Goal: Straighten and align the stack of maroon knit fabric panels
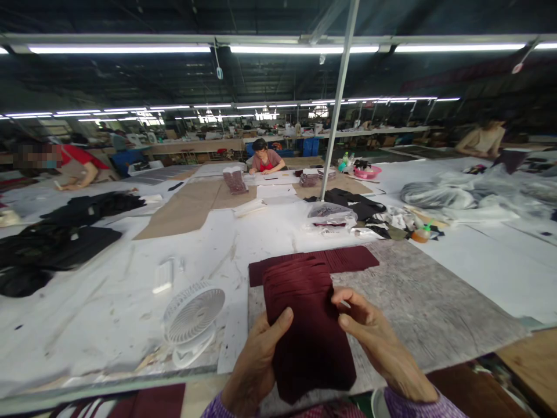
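Note:
A stack of dark maroon fabric pieces is held up over the front edge of the table, its top layers fanned. My left hand grips its left side, thumb on the front face. At the right edge, my right hand has its fingers apart, the fingertips close to or touching the stack. Behind lies a row of overlapping maroon pieces on a grey patterned board.
Left of the board stand a white fan and a white box. Black fabric lies at the left. A metal pole rises beyond a plastic bag. One person leans over the table's far side.

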The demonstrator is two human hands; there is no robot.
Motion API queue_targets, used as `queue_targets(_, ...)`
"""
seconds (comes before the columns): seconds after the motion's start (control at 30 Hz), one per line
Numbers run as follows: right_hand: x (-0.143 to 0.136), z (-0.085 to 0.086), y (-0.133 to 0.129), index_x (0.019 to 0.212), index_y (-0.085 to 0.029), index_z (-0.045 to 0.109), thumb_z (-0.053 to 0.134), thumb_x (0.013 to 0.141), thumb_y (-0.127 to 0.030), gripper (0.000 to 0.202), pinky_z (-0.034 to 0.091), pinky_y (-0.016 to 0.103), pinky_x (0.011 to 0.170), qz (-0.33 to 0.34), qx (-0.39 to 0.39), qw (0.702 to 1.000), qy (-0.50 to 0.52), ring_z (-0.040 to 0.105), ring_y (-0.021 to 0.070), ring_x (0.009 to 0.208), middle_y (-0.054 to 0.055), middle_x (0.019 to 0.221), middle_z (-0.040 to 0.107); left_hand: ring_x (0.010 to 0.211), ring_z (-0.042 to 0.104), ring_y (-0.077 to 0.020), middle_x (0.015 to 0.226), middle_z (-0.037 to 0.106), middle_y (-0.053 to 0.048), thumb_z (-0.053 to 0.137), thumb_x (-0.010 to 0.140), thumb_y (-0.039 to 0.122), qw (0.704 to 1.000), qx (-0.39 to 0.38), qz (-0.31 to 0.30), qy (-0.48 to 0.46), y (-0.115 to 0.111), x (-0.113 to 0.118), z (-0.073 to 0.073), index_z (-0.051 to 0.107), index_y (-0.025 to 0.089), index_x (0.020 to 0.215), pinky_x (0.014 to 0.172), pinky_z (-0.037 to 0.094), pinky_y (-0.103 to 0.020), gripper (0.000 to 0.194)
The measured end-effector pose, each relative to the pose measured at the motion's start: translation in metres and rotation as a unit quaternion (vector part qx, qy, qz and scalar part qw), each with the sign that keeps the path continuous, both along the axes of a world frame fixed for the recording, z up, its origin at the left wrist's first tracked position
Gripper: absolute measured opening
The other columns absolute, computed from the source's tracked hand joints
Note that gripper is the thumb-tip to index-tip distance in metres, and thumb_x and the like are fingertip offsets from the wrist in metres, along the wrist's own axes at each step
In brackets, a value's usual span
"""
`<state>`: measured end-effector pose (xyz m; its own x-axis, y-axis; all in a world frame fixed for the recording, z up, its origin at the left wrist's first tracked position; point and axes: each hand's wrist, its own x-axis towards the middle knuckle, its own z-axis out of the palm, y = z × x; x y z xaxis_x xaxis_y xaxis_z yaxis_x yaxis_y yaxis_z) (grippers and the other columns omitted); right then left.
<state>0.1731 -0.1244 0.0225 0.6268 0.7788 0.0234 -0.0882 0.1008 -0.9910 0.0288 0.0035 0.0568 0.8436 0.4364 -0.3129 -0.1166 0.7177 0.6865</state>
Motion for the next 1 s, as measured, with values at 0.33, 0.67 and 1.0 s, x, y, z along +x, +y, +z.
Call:
queue_targets(0.33, -0.002, 0.008, -0.002, 0.1, -0.03, 0.065, 0.076, 0.071, -0.041, 0.033, 0.049, 0.026, 0.074, 0.002, -0.004, 0.999, 0.042, 0.058, 0.0166, 0.087, 0.0, 0.098, 0.066, 0.098, 0.067, -0.0294, 0.096, 0.075, -0.014, 0.067, 0.077, 0.027, 1.0, 0.004, 0.005, -0.005, -0.002, -0.001, 0.005, 0.069, 0.012, 0.105, 0.096, 0.049, -0.044, 0.032)
queue_targets(0.67, 0.001, -0.004, -0.011, 0.116, -0.039, 0.064, 0.061, 0.086, -0.034, 0.03, 0.048, 0.035, 0.095, -0.031, -0.002, 0.987, -0.155, 0.044, 0.0255, 0.128, 0.001, 0.144, 0.042, 0.101, 0.066, -0.0265, 0.107, 0.072, -0.012, 0.066, 0.077, 0.027, 1.0, 0.01, 0.026, 0.008, 0.0, 0.004, 0.002, 0.067, 0.014, 0.109, 0.098, 0.047, -0.039, 0.034)
queue_targets(1.0, 0.0, -0.012, -0.01, 0.117, -0.04, 0.062, 0.056, 0.09, -0.031, 0.029, 0.028, 0.042, 0.112, -0.062, 0.017, 0.97, -0.236, 0.031, 0.0237, 0.137, -0.002, 0.15, 0.035, 0.1, 0.067, -0.0241, 0.11, 0.071, -0.011, 0.065, 0.079, 0.026, 1.0, 0.002, 0.028, 0.007, 0.004, 0.004, 0.002, 0.067, 0.014, 0.107, 0.098, 0.048, -0.037, 0.03)
